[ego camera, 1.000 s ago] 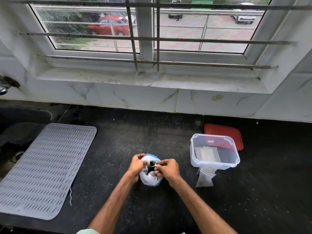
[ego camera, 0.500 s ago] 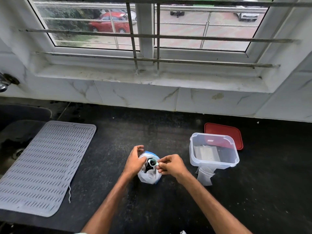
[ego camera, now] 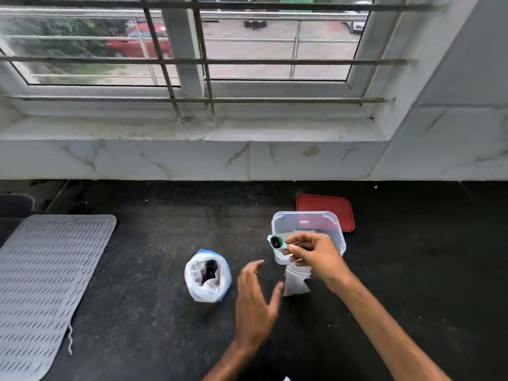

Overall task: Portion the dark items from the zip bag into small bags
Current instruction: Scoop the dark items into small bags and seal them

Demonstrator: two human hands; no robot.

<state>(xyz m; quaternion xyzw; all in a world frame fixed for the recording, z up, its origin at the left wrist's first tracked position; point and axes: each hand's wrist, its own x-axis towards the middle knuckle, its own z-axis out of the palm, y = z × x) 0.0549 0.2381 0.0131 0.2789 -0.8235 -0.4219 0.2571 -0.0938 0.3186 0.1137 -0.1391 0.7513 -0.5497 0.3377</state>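
Note:
The zip bag (ego camera: 208,276) stands open on the black counter, blue strip at its rim, dark items showing inside. My right hand (ego camera: 313,255) pinches the handle of a small teal scoop (ego camera: 275,241) filled with dark items, held in front of the clear tub (ego camera: 336,229). Small clear bags (ego camera: 296,283) lie against the tub's front, just below that hand. My left hand (ego camera: 255,301) hovers with fingers spread between the zip bag and the small bags, touching nothing.
A red lid (ego camera: 330,206) lies behind the tub. A grey ribbed mat (ego camera: 46,284) covers the counter's left side beside a dark sink edge (ego camera: 16,204). A marble wall and barred window rise behind the counter.
My right hand lifted the scoop out of the zip bag and carried it right toward the tub. My left hand let go of the zip bag and swung right.

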